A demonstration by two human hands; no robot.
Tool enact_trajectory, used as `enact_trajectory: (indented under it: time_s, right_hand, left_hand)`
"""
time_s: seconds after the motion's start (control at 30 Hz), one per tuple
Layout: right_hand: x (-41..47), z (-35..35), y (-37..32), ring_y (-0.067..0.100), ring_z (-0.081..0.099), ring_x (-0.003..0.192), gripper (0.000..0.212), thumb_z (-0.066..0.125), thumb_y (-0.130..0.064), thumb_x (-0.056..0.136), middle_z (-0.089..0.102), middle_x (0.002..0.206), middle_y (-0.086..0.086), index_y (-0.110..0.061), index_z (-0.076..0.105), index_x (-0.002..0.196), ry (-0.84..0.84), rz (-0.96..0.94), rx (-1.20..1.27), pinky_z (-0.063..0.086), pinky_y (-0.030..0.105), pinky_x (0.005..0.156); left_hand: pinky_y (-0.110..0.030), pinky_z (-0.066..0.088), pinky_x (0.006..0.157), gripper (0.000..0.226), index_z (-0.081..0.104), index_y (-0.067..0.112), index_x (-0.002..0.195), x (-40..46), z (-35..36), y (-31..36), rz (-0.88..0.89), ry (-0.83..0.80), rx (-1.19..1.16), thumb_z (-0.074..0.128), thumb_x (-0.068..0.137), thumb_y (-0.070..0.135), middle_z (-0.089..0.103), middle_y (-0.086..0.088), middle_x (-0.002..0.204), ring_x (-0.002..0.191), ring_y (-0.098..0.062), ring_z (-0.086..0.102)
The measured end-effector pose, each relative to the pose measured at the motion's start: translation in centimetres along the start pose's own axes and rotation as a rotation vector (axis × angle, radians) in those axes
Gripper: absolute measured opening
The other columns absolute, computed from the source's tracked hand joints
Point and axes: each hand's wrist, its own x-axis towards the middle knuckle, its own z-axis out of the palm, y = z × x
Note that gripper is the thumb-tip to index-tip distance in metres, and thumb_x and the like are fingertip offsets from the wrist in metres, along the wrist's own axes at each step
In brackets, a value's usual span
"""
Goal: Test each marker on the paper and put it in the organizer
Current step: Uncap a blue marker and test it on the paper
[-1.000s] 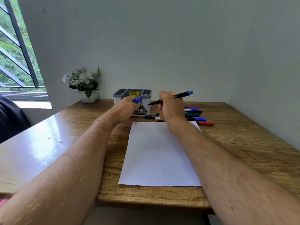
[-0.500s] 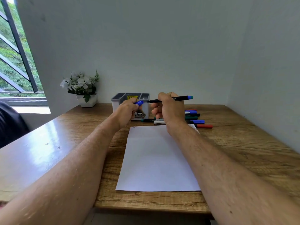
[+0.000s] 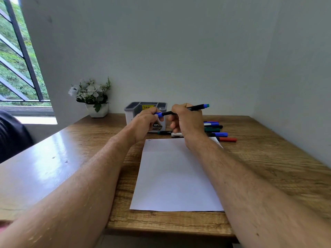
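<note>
Progress early, by my judgement. Right hand [image 3: 186, 122] grips black marker [image 3: 188, 109] above paper [image 3: 177, 176]; left hand [image 3: 145, 122] pinches blue cap [image 3: 159, 114] at its tip. Paper shows one tiny mark. Organizer [image 3: 132, 111] apparently without markers; other markers [image 3: 217, 130] wait on desk [image 3: 268, 167].

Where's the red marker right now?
Head view: the red marker lies on the table at the near right end of the loose marker pile, just off the paper's far right corner, untouched.
</note>
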Motion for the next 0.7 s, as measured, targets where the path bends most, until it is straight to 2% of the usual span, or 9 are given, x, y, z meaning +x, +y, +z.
enact_trajectory:
  time_s: [0.13, 0.23, 0.33, 0.4, 0.47, 0.53, 0.7]
  right_hand:
    - [0.2, -0.3, 0.0, 0.011, 0.042, 0.043, 0.011, 0.064, -0.005, 0.088, 0.051, 0.058, 0.002, -0.012, 0.067, 0.080, -0.008, 0.027, 0.116, 0.033, 0.019, 0.037]
    - [0.1, -0.3, -0.1, 0.013, 0.049, 0.045, 0.013, 0.062, -0.010, 0.089, 0.058, 0.063, 0.006, -0.008, 0.074, 0.086, -0.053, 0.026, 0.143, 0.037, 0.022, 0.039]
    - [0.1, -0.3, 0.0, 0.016, 0.053, 0.045, 0.032, 0.048, -0.022, 0.093, 0.065, 0.068, 0.010, -0.005, 0.075, 0.091, -0.063, 0.050, 0.168, 0.040, 0.023, 0.041]
    - [0.1, -0.5, -0.1, 0.018, 0.056, 0.045, 0.026, 0.047, -0.020, 0.094, 0.068, 0.069, 0.012, -0.007, 0.069, 0.096, -0.019, 0.054, 0.169, 0.041, 0.023, 0.041]
    - [0.3, -0.7, -0.2, 0.018, 0.057, 0.044, 0.010, 0.052, -0.013, 0.093, 0.069, 0.067, 0.013, -0.009, 0.060, 0.096, 0.022, 0.044, 0.172, 0.042, 0.022, 0.039]
    - [0.5, -0.9, -0.2, 0.016, 0.053, 0.041, 0.002, 0.059, -0.010, 0.090, 0.067, 0.063, 0.010, -0.009, 0.060, 0.089, 0.032, 0.035, 0.147, 0.039, 0.021, 0.037]
    - [0.5, -1.0, -0.2, 0.013, 0.050, 0.043, 0.008, 0.070, -0.011, 0.087, 0.066, 0.061, 0.007, -0.004, 0.069, 0.083, 0.019, 0.116, 0.062, 0.041, 0.023, 0.039]
  left_hand:
    - [-0.010, 0.028, 0.039, 0.029, 0.056, 0.009, 0.089, 0.3, -0.2, -0.1, 0.036, 0.070, -0.072, 0.030, 0.099, -0.002, 0.038, -0.004, 0.069, 0.050, -0.006, 0.033]
    - [-0.010, 0.028, 0.039, 0.029, 0.054, 0.011, 0.090, 0.4, -0.1, -0.2, 0.057, 0.093, -0.078, 0.031, 0.099, -0.004, 0.038, -0.004, 0.069, 0.051, -0.006, 0.033]
    - [-0.010, 0.029, 0.039, 0.022, 0.052, 0.005, 0.106, 0.2, 0.0, -0.1, 0.090, 0.110, -0.070, 0.032, 0.101, -0.004, 0.040, 0.000, 0.067, 0.043, -0.001, 0.037]
    - [-0.009, 0.030, 0.040, 0.023, 0.053, 0.004, 0.111, 0.2, 0.0, -0.2, 0.105, 0.118, -0.057, 0.033, 0.102, -0.001, 0.042, 0.002, 0.065, 0.040, 0.000, 0.039]
    - [-0.010, 0.030, 0.040, 0.023, 0.054, 0.005, 0.109, 0.3, -0.1, -0.3, 0.105, 0.115, -0.074, 0.032, 0.103, 0.001, 0.043, 0.004, 0.062, 0.040, 0.000, 0.038]
    - [-0.011, 0.030, 0.040, 0.024, 0.056, 0.008, 0.105, 0.5, -0.2, -0.5, 0.100, 0.112, -0.091, 0.033, 0.104, 0.003, 0.042, 0.005, 0.061, 0.041, -0.001, 0.036]
    - [-0.016, 0.030, 0.043, 0.027, 0.058, 0.017, 0.091, 0.7, -0.7, -1.1, 0.110, 0.115, -0.002, 0.036, 0.104, 0.009, 0.043, 0.012, 0.055, 0.045, -0.003, 0.035]
